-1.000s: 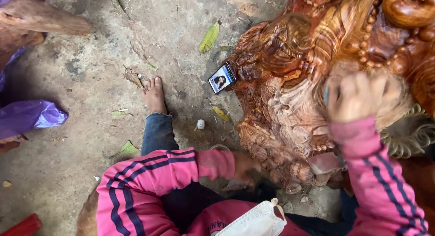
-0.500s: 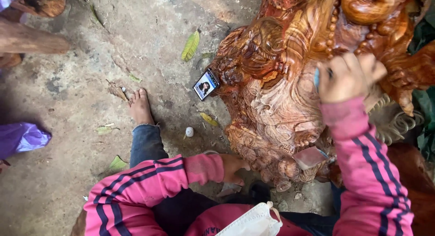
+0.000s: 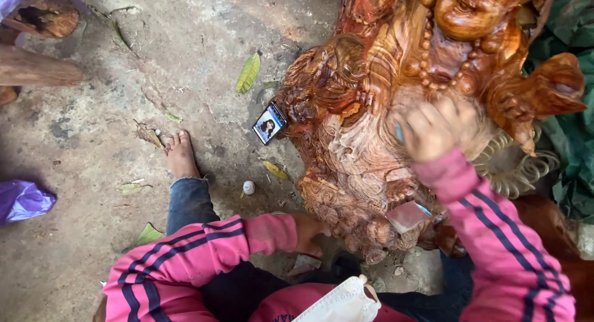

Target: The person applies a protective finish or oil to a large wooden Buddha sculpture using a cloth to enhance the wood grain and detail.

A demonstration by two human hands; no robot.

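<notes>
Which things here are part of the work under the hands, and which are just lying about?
In use:
- carved wooden sculpture
- right hand, closed around a small blue-tipped tool pressed to the carving
- left hand, resting at the sculpture's base

Lying about:
- phone propped against the carving, screen lit
- green leaf
- small white cap
- purple bag
- green tarp

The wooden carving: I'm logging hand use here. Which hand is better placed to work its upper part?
Probably the right hand: it is pressed against the wooden carving near the beads, holding something small and blue. The left hand rests low at the base.
</notes>
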